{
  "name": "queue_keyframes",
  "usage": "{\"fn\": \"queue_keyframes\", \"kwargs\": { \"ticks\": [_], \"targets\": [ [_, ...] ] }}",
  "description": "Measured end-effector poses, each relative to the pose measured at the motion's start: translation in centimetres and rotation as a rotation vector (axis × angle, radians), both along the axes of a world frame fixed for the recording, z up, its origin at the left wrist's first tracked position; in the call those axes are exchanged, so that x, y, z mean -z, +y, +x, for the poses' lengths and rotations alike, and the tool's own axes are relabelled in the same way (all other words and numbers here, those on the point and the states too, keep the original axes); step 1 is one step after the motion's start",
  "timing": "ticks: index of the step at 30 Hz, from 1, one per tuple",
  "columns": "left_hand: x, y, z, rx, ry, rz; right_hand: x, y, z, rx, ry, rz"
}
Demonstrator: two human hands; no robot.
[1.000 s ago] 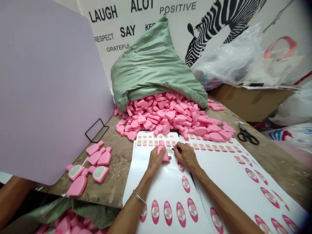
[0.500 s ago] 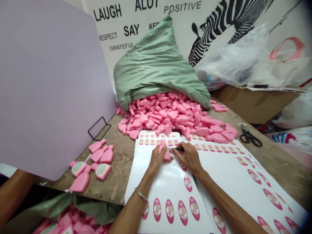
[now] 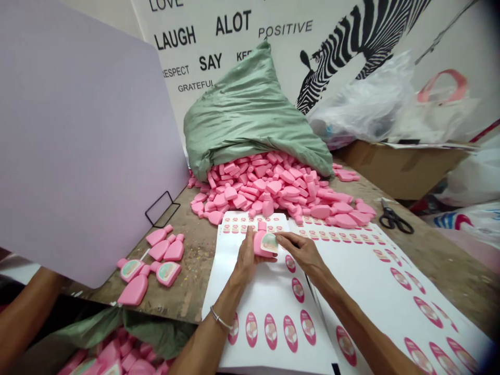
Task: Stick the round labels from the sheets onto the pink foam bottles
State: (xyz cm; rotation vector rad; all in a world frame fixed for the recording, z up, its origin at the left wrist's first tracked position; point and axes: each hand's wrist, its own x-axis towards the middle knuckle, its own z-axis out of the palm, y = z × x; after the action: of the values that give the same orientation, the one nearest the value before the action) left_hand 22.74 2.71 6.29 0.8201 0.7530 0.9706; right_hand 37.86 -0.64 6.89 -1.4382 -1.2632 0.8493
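A small pink plastic bottle is in my left hand, with the fingers closed around its left side and base and the neck pointing away from me. Against the bottle's front lies a pale green and cream sticker. Its right edge is pinched by the fingertips of my right hand; whether it is fully stuck down I cannot tell. Below both hands spread white sticker sheets, printed with pink oval labels along the edges and rows of small labels at the top.
Many pink bottles spill from a green sack. Several bottles, some labelled, lie at left near a black wire stand. Scissors rest at right. A lilac panel stands left, with another person's arm below it.
The sticker now shows on the bottle's front, which was plain pink before. The slim dark tool seen at my right fingers is out of sight. The view has shifted slightly.
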Motion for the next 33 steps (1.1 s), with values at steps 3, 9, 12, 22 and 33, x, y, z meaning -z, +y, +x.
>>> {"fn": "queue_keyframes", "kwargs": {
  "ticks": [3, 9, 12, 22, 33],
  "targets": [
    [-0.9, -1.1, -0.2, -0.001, -0.020, 0.023, -0.6, -0.8, -1.1, -0.024, 0.012, -0.004],
    [-2.1, -2.1, -0.2, 0.023, -0.013, -0.012, -0.8, -1.5, -1.1, 0.015, 0.001, 0.033],
    [-2.2, -2.3, 0.0, 0.025, -0.035, 0.004, -0.9, -1.7, -1.1, 0.029, 0.000, 0.046],
    [-1.8, -2.0, -0.2, 0.024, -0.058, -0.002, -1.0, -1.7, -1.7, 0.049, 0.034, 0.090],
    [-2.6, -2.0, -1.0, 0.108, -0.086, 0.091, -1.8, -1.5, -2.3, 0.037, -0.013, 0.111]
  ]
}}
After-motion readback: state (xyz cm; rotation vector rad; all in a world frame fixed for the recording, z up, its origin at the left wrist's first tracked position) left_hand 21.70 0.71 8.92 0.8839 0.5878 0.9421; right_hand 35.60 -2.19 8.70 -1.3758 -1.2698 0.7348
